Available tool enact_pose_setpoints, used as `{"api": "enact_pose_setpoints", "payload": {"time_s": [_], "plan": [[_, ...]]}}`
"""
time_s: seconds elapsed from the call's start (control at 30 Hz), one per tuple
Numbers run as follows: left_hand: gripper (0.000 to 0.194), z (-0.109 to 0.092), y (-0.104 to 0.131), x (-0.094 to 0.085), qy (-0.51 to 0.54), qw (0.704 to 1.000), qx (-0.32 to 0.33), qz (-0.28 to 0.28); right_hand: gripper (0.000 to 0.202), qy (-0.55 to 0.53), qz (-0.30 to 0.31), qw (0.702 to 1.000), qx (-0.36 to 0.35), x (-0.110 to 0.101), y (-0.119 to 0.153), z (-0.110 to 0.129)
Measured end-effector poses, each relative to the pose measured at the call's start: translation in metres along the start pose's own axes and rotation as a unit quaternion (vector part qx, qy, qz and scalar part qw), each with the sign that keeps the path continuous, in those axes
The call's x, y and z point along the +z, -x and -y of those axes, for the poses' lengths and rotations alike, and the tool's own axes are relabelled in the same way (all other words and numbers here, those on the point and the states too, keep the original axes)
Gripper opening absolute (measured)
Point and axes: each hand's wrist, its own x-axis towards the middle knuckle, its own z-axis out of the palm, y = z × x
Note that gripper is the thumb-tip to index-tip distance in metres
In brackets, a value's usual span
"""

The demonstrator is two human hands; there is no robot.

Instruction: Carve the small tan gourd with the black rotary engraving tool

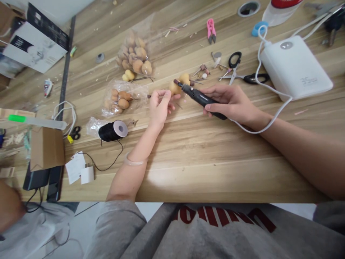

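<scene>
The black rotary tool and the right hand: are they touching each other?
Touching. The head view shows the right hand wrapped around the rear half of the black rotary tool.

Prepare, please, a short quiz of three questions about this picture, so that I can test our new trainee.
1. Which hand holds the black rotary tool? a) left b) right
2. True or false: the pink cutters lie farther from the person than the open scissors.
3. What colour is the cord wound on the spool?

Key: 1. b, the right hand; 2. true; 3. black.
</scene>
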Motion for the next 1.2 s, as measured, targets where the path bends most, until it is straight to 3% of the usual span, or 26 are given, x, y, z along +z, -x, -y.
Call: {"api": "enact_pose_setpoints", "payload": {"time_s": [0.33, 0.43, 0.57, 0.67, 0.77, 0.97, 1.2], "plan": [[0.018, -0.0034, 0.0013, 0.0031, 0.027, 0.999, -0.011, -0.014, 0.037, 0.005, 0.015, 1.000, -0.002, 0.0011, 0.0009, 0.0010], [0.022, -0.0015, 0.0009, 0.0014, 0.025, 1.000, 0.000, -0.006, 0.038, 0.015, -0.006, 1.000, -0.001, 0.0001, 0.0011, 0.0008], [0.033, 0.0022, -0.0015, -0.0014, -0.003, 1.000, 0.004, 0.000, 0.039, 0.023, 0.027, 0.999, 0.008, 0.0000, 0.0007, -0.0007], [0.036, 0.0031, -0.0023, -0.0014, -0.010, 1.000, 0.005, 0.004, 0.039, 0.020, 0.011, 1.000, 0.004, 0.0002, 0.0006, -0.0008], [0.034, 0.0020, -0.0014, 0.0000, 0.008, 1.000, 0.005, -0.002, 0.038, 0.015, -0.015, 1.000, -0.003, -0.0003, 0.0006, -0.0004], [0.031, -0.0018, 0.0009, 0.0020, 0.006, 1.000, -0.007, -0.007, 0.040, 0.027, 0.021, 0.999, 0.009, 0.0008, 0.0007, -0.0003], [0.024, 0.0014, -0.0011, 0.0002, 0.009, 1.000, -0.004, -0.003, 0.042, 0.032, -0.005, 0.999, -0.002, 0.0004, 0.0008, -0.0017]]}}
